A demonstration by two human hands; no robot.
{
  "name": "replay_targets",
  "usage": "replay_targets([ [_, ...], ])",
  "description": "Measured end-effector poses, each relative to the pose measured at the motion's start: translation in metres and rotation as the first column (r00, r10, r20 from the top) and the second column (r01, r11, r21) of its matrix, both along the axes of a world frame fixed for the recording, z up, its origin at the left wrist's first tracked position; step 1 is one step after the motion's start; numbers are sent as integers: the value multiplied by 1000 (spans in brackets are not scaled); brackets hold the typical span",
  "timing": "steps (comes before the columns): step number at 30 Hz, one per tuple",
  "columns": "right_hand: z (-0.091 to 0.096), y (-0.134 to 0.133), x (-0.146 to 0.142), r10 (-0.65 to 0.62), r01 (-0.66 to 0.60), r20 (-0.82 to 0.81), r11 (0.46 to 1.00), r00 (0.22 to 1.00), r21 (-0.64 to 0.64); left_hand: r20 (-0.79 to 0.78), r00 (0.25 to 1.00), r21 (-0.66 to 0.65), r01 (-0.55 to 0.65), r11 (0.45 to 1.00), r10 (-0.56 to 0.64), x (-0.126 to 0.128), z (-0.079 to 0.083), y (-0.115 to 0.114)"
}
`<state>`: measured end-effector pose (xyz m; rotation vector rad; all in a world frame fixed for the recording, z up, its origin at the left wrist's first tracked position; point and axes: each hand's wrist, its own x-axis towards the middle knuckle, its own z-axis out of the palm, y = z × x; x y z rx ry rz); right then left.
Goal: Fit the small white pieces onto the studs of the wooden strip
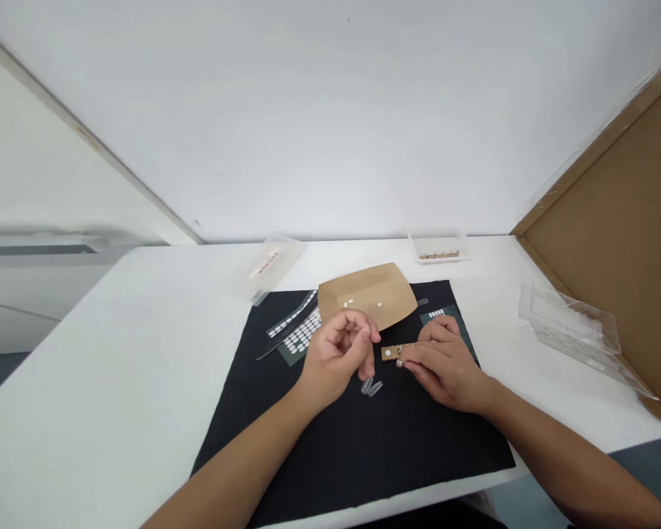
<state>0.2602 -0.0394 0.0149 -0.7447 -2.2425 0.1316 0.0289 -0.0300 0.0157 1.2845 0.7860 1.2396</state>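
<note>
The white counter point(99, 389) carries a black mat point(330, 455). Near the mat's far edge, a pouch point(272, 266) lies at left and a tub point(439, 241) stands at right; farther right are a clear case point(576, 323) and upright cardboard point(622, 213).

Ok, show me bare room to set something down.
Widest: the table left of the mat. Also bare: the mat's near part, bordered by the clear pieces and both forearms. Crowded: the mat's far part, with the tray, dotted sheets, left hand and right hand.
</note>
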Motion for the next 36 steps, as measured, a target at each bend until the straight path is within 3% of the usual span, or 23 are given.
replay_targets([
  [13,2,1,3,-16,16,9,1000,1000,-4,-46,997,146,-62,987,69,-3,-7,5],
  [24,2,1,3,-17,17,23,1000,1000,1,-220,952,299,-143,943,214,-2,-4,7],
  [33,2,2,3,-23,23,36,1000,999,13,-333,858,305,-295,906,392,-6,-4,8],
  [36,4,2,3,-24,24,40,999,999,21,-388,777,354,-372,858,496,-9,-1,10],
])
